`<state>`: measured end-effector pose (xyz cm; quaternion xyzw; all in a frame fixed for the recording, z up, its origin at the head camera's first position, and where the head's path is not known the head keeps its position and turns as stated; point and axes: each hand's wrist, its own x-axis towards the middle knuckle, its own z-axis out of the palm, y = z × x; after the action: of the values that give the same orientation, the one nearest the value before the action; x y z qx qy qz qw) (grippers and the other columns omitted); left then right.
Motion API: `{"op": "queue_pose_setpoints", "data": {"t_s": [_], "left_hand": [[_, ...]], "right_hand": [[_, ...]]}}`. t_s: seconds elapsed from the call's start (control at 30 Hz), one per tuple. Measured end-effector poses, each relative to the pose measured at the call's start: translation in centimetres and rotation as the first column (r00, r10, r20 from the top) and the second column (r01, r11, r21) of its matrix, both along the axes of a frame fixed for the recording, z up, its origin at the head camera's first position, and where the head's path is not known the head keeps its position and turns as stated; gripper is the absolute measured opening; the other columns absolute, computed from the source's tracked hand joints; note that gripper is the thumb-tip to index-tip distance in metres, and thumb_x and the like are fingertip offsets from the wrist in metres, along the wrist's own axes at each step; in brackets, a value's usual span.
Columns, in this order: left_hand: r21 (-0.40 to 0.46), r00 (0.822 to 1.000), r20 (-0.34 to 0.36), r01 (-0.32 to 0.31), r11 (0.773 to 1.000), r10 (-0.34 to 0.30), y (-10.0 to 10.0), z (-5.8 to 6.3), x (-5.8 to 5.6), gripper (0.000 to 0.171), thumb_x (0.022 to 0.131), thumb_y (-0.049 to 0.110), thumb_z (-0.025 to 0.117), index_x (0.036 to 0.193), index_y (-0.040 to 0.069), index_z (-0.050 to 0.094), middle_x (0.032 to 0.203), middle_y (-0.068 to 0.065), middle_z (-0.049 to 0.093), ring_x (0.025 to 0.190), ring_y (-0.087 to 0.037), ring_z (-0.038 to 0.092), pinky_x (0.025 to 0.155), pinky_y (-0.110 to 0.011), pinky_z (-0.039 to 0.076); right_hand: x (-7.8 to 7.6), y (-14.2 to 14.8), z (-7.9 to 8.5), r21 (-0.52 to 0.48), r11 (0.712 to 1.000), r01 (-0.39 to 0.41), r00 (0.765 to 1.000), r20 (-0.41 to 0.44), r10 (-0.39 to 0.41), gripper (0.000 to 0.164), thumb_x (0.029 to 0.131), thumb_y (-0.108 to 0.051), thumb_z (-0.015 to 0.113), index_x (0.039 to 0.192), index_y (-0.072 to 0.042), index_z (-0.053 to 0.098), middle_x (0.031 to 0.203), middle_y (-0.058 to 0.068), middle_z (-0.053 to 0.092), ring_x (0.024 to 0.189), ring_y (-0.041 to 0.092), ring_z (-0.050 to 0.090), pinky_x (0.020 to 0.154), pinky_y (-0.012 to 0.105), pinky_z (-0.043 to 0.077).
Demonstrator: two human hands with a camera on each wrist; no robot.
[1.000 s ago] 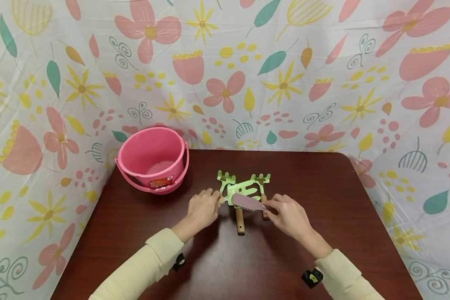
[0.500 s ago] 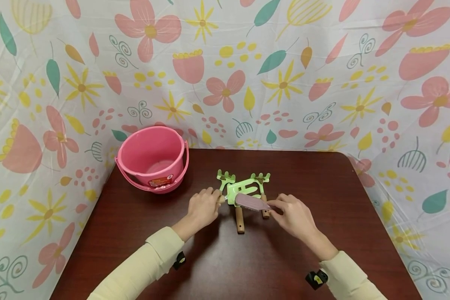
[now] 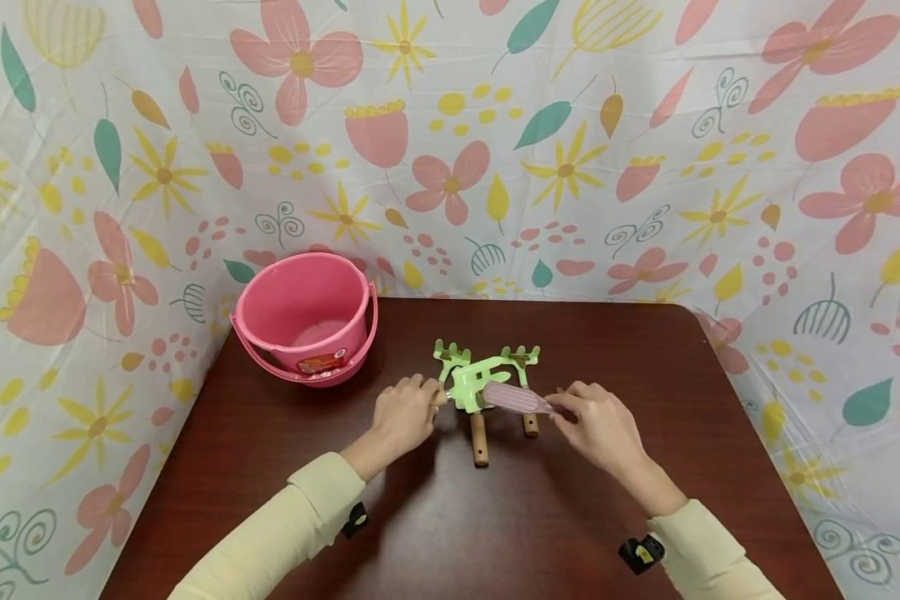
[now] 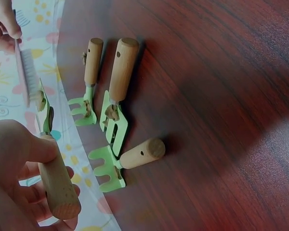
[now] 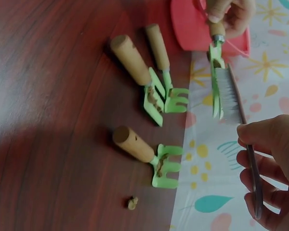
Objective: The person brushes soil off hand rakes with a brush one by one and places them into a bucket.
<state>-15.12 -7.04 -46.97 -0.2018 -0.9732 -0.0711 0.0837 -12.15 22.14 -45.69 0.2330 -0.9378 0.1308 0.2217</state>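
My left hand point(image 3: 403, 414) grips the wooden handle of a small garden fork point(image 3: 468, 385), its green head raised and pointing right. A brown clump shows on that head in the right wrist view. My right hand point(image 3: 598, 423) pinches the thin handle of a mauve brush point(image 3: 512, 397). Its white bristles point(image 5: 227, 94) face the fork's head and lie right at it. Below on the table are a second green fork point(image 4: 116, 122) with a wooden handle and two small hand rakes, one point(image 3: 450, 354) on the left and one point(image 3: 521, 357) on the right, all with brown dirt on them.
A pink bucket point(image 3: 300, 304) with its handle down stands at the back left of the dark wooden table point(image 3: 607, 342). A small brown lump point(image 5: 132, 203) lies by the right rake. A flowered curtain point(image 3: 450, 150) hangs behind the table.
The brush and my right hand have shifted to the right along the held fork's head. My left hand stays nearly in place, with the fork's head slightly turned.
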Motion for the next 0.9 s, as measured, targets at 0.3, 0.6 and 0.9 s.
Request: {"op": "queue_pose_setpoints", "data": {"t_s": [0.3,0.6,0.9], "left_hand": [[0.042,0.999,-0.029,-0.011,0.999,0.012,-0.3,-0.2,0.1,0.021,0.076,0.022,0.069,0.094,0.015,0.062,0.081,-0.002,0.058,0.075,-0.021,0.058,0.059,-0.036,0.047],[0.051,0.999,-0.034,-0.018,0.999,0.020,-0.5,-0.4,0.2,0.020,0.076,0.022,0.069,0.094,0.015,0.062,0.081,-0.002,0.058,0.074,-0.021,0.059,0.056,-0.036,0.047],[0.066,0.999,-0.046,-0.013,0.998,0.016,-0.7,-0.4,0.2,0.018,0.076,0.020,0.068,0.092,0.014,0.062,0.080,-0.003,0.058,0.073,-0.022,0.059,0.056,-0.037,0.047]], "right_hand": [[-0.1,1.1,0.0,0.004,1.000,0.022,0.999,-0.027,-0.022,0.024,0.067,-0.014,0.078,0.091,-0.011,0.073,0.077,-0.001,0.062,0.063,0.015,0.051,0.051,0.028,0.039],[-0.4,1.8,0.2,0.046,0.997,0.064,0.994,-0.096,-0.059,0.022,0.068,-0.013,0.078,0.090,-0.012,0.073,0.077,0.002,0.061,0.066,0.022,0.051,0.054,0.034,0.038],[-0.7,2.3,0.3,0.029,0.994,0.105,0.986,-0.131,-0.101,0.024,0.068,-0.013,0.078,0.091,-0.012,0.073,0.077,0.003,0.059,0.066,0.024,0.052,0.055,0.036,0.039]]}}
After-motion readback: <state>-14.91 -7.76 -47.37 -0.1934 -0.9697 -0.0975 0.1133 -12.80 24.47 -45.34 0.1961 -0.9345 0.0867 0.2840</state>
